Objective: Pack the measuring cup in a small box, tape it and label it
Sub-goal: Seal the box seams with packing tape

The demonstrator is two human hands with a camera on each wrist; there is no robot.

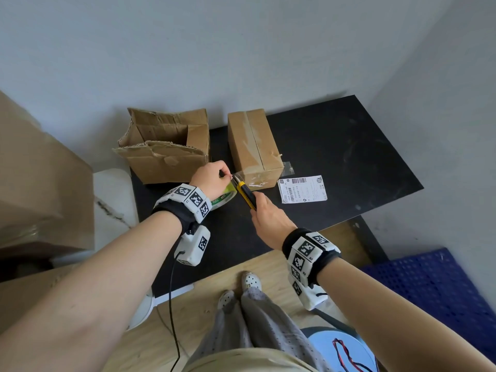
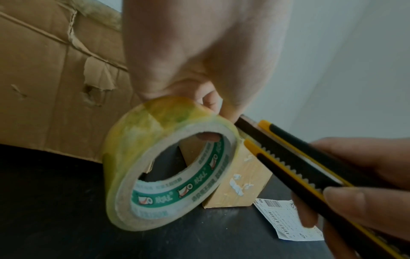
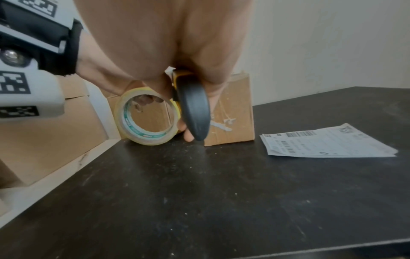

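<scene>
Measuring cup not visible; probably inside closed small box (image 1: 253,149) on black table (image 1: 349,146). Step in hand: taping. Left hand (image 1: 212,178) grips tape roll (image 2: 168,164), strip stretched to box. Right hand (image 1: 268,218) holds utility knife (image 1: 245,193) at strip. Next: cut clean, press end down. Label (image 1: 303,188) lies beside box, not yet stuck.

shipping label (image 1: 303,188), lying near the right edge of the black table (image 1: 349,146): barcodes and a qr code, print too small to read. tape roll (image 2: 168,163), inner core: green band with white characters and a logo, not legible. wrist units: square black-and-white markers.
</scene>
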